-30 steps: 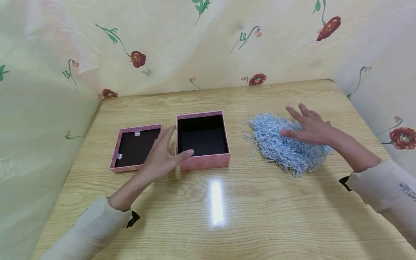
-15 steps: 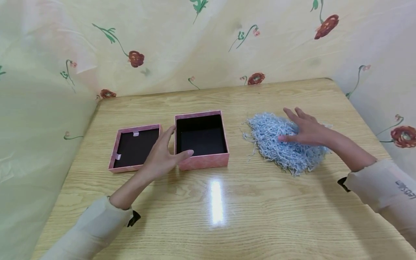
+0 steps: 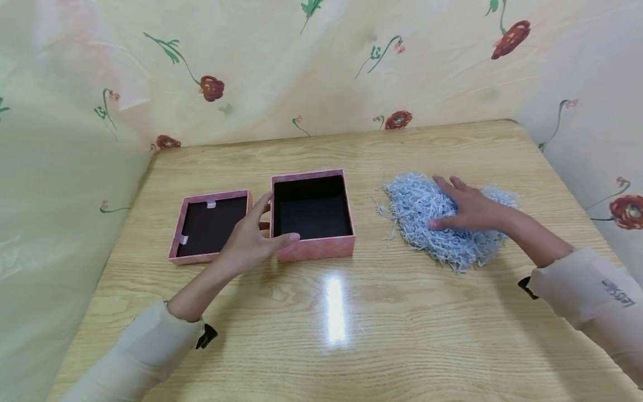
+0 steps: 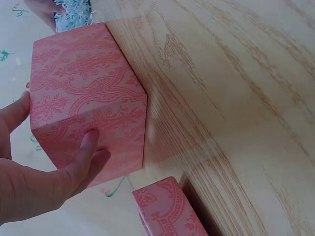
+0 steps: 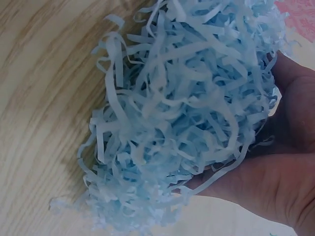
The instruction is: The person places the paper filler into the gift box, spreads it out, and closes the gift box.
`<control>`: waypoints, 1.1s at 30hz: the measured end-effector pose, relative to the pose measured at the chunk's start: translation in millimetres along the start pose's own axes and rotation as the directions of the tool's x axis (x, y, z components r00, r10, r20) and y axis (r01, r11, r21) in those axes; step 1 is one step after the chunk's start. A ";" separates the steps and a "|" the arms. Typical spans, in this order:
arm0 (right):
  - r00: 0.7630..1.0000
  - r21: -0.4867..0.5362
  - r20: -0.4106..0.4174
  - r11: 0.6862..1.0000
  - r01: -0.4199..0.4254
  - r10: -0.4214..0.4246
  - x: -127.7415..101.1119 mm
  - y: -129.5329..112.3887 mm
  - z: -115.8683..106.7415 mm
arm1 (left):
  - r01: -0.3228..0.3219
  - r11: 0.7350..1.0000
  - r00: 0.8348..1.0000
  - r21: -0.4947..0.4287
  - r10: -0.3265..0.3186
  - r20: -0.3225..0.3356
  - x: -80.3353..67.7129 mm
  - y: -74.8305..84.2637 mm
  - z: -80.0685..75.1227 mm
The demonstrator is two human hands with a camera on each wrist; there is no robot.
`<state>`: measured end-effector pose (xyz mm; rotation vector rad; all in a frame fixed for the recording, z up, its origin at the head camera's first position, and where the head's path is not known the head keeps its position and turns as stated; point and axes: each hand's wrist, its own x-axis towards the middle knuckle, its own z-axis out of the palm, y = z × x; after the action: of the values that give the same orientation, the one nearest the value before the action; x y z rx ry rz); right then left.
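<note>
A pink patterned box [image 3: 316,248] with a black inside stands open-topped in the middle of the table. At its near left corner is my left hand [image 3: 246,243], thumb by the front rim and fingers along the left wall. Those fingers [image 4: 88,142] touch the wall lightly in the left wrist view, fairly straight. My right hand [image 3: 469,211] rests on a heap of light blue shredded paper [image 3: 419,206], thumb and fingers spread apart. Paper strips [image 5: 182,83] fill the space before the palm in the right wrist view, hiding the fingertips.
Left of the box lies its pink-rimmed lid [image 3: 206,229], dark inner side up with small whitish tabs. The wooden table [image 3: 402,318] meets a flower-printed cloth [image 3: 261,67] at the back and sides. A few stray strips [image 3: 384,211] lie left of the heap.
My right hand has come down and slightly left, from above the shredded paper onto it. My left hand stays by the box corner, and the box has not moved.
</note>
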<state>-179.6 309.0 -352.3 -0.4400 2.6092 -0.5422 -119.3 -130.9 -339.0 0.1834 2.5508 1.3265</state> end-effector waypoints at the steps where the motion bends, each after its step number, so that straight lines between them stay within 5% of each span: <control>1: 1.000 0.002 0.002 1.000 0.001 -0.001 0.4 0.3 0.8 | 0.001 1.000 1.000 -0.001 -0.001 -0.001 0.1 -0.2 0.0; 18: 0.999 -0.048 0.033 0.999 -0.002 0.003 7.2 2.1 12.5 | 0.010 1.000 1.000 0.007 -0.010 0.000 1.0 -1.6 1.4; 33: 0.997 -0.113 -0.028 0.991 0.069 -0.073 11.6 -1.0 19.5 | 0.024 1.000 1.000 0.005 -0.024 0.003 1.2 -0.6 0.3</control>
<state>-180.0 297.8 -372.1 -0.5663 2.6727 -0.4308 -120.3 -130.7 -339.9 0.1552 2.5463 1.3103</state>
